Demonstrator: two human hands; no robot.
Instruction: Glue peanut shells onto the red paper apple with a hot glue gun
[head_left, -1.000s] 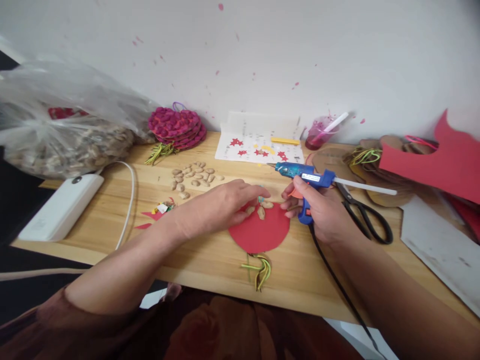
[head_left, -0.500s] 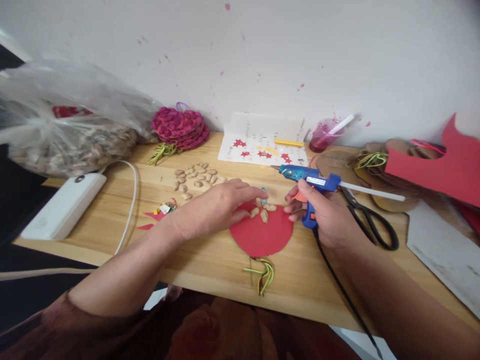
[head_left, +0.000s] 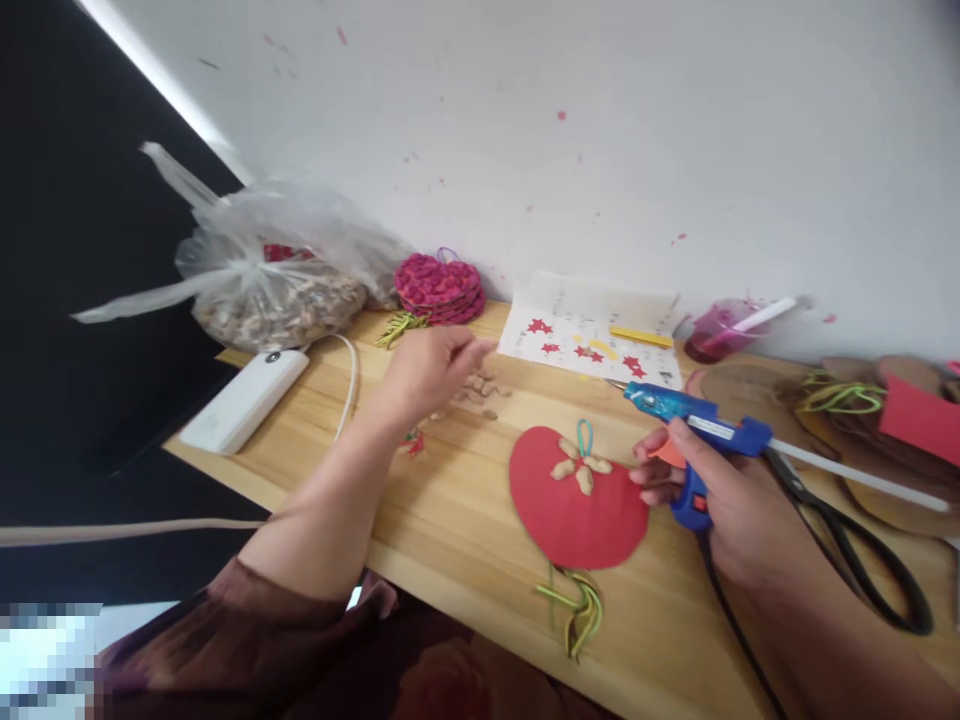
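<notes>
My right hand (head_left: 720,500) is wrapped around the handle of a blue hot glue gun (head_left: 675,405), its nozzle pointing left and a white glue stick jutting from the back. My left hand (head_left: 431,375) hovers over the loose peanuts (head_left: 480,385), fingers stretched out and partly hidden, with nothing visible in them. Between the hands lies a red heart-shaped card (head_left: 577,530). Several peanuts (head_left: 583,480) fan out near its upper notch, below a teal cord loop (head_left: 585,437). A green-yellow tassel (head_left: 581,610) hangs from its lower end.
A plastic bag of peanuts (head_left: 277,300) and a white power bank (head_left: 244,400) sit left. Behind are pink peanut-covered pieces (head_left: 439,288), paper with red stars (head_left: 592,310) and a cup of red liquid (head_left: 724,330). Black scissors (head_left: 847,540) and brown cardboard pieces (head_left: 750,400) lie right.
My left hand has moved from the peanuts on the red card over to the loose peanuts at the left. The view has turned left and tilted. My right hand still holds the glue gun.
</notes>
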